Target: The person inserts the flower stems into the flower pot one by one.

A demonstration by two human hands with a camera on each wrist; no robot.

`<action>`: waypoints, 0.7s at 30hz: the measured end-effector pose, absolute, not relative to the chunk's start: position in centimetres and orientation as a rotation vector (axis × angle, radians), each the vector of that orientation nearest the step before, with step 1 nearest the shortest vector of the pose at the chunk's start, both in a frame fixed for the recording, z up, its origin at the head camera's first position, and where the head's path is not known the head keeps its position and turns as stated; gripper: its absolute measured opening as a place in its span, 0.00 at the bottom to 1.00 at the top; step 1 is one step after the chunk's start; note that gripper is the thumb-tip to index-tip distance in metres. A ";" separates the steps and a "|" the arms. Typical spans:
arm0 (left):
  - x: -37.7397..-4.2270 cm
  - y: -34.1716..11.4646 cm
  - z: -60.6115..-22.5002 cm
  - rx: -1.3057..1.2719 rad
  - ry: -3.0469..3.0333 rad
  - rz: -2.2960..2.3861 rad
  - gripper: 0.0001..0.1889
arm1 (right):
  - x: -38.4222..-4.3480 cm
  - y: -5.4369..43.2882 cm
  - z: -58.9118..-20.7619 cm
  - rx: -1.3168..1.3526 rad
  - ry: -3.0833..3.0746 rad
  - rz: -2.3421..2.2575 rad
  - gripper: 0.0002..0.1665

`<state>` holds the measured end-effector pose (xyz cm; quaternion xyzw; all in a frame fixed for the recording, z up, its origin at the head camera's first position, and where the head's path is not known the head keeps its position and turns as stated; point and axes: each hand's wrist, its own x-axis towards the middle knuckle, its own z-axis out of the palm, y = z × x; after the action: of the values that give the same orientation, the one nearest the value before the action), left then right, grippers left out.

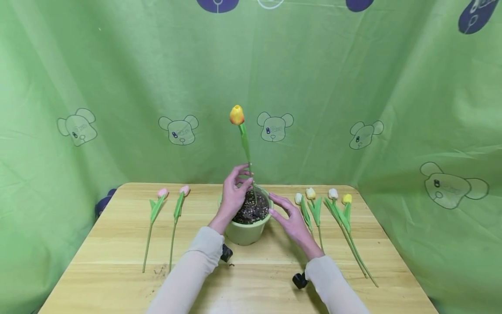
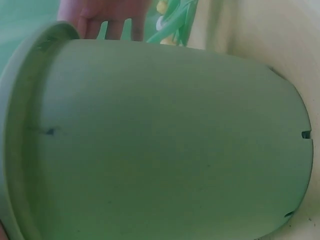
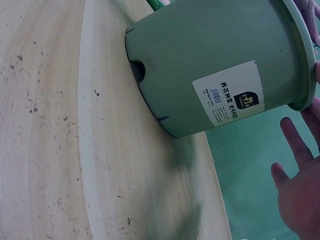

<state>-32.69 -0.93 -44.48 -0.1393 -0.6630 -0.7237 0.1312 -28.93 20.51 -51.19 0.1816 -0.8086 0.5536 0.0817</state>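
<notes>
An orange-yellow tulip (image 1: 237,115) stands upright, leaning slightly left, its stem set in the dark soil (image 1: 251,211) of a light green pot (image 1: 244,233). My left hand (image 1: 233,194) reaches over the pot's left side and pinches the stem between thumb and fingers. At the pot's right rim, my right hand (image 1: 292,221) has its fingers spread and relaxed, fingertips right at the rim. The right wrist view shows this right hand (image 3: 304,197) beside the rim, below the pot's white label (image 3: 229,93). Only the smooth pot side (image 2: 165,135) fills most of the left wrist view.
Two pink tulips (image 1: 155,209) (image 1: 179,207) lie on the wooden table (image 1: 106,244) at left. At right lie white tulips (image 1: 333,194) and yellow tulips (image 1: 347,199). Soil crumbs (image 3: 60,202) dot the tabletop. A green curtain (image 1: 313,87) hangs behind.
</notes>
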 end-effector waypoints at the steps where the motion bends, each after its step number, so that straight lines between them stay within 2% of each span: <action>1: -32.7 -0.9 -44.5 -0.415 -1.934 -2.096 0.25 | -28.9 20.5 -51.2 0.544 -2.414 1.657 0.30; 21: -33.0 -0.8 -44.7 -0.479 -2.117 -1.916 0.25 | -28.9 20.4 -51.1 0.553 -2.408 1.674 0.30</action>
<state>-32.96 -0.78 -44.73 -0.1643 -0.7256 -0.6568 0.1229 -28.88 20.43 -51.13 0.1847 -0.8044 0.5592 0.0783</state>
